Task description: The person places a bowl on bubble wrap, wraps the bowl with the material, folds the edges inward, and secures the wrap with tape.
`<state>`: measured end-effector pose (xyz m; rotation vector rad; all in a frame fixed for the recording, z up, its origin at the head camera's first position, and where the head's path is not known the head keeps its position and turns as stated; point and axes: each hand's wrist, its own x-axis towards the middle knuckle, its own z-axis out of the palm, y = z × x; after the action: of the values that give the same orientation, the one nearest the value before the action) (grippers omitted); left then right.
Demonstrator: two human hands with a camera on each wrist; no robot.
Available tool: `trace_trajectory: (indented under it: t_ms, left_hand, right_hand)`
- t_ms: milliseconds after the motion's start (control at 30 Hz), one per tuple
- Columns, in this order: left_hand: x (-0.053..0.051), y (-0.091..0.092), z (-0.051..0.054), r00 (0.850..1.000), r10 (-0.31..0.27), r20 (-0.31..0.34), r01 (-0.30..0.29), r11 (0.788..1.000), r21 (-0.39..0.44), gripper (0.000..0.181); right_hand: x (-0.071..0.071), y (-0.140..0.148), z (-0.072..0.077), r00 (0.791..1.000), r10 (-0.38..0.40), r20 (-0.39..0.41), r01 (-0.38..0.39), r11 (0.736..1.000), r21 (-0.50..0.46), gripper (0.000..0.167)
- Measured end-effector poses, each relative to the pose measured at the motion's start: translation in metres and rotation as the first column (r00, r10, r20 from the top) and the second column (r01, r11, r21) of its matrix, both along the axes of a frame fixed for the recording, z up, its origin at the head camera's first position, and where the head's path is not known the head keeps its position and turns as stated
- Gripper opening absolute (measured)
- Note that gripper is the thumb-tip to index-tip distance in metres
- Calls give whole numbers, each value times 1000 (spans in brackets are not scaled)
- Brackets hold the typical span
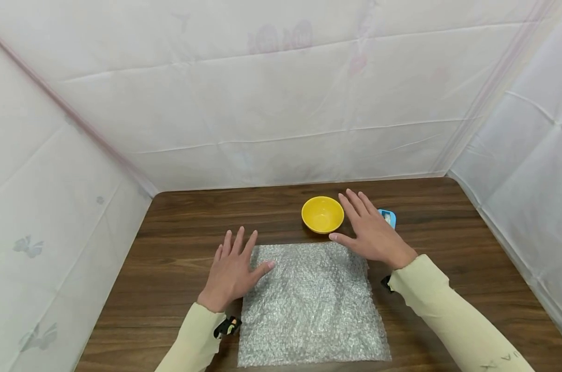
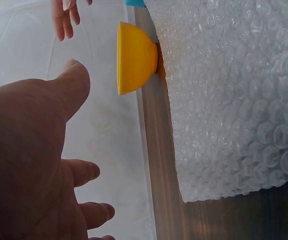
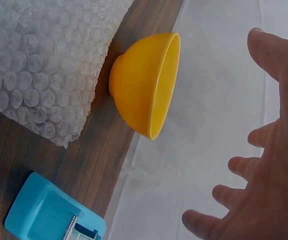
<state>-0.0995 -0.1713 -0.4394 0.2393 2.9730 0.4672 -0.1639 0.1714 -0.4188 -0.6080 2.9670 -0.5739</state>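
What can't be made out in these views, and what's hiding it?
Blue holder: head view, partly covered by the right hand; right wrist view, cut off by the bottom edge.
Yellow bowl: left wrist view, inside hidden by its own wall.
Left hand: left wrist view, lowest finger cut off by the bottom edge.
Black piece at right wrist: head view, partly behind the sleeve.

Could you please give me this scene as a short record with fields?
Surface: dark wooden table
Bubble wrap: one sheet, lying flat
Yellow bowl: upright, empty, beyond the sheet's far edge
Blue tape dispenser: right of the bowl, partly hidden by the right hand in the head view
Left hand: fingers spread, near the sheet's left edge, holding nothing
Right hand: fingers spread, near the bowl, holding nothing
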Motion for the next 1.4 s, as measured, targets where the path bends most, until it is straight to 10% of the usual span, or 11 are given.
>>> trace_trajectory:
  t_ms: [1400]
  left_hand:
    - [4, -8, -2, 1000, -18, -13, 18, 1000, 15, 86]
  right_hand:
    - [-38, 3, -17, 993, 25, 120, -16, 997, -71, 111]
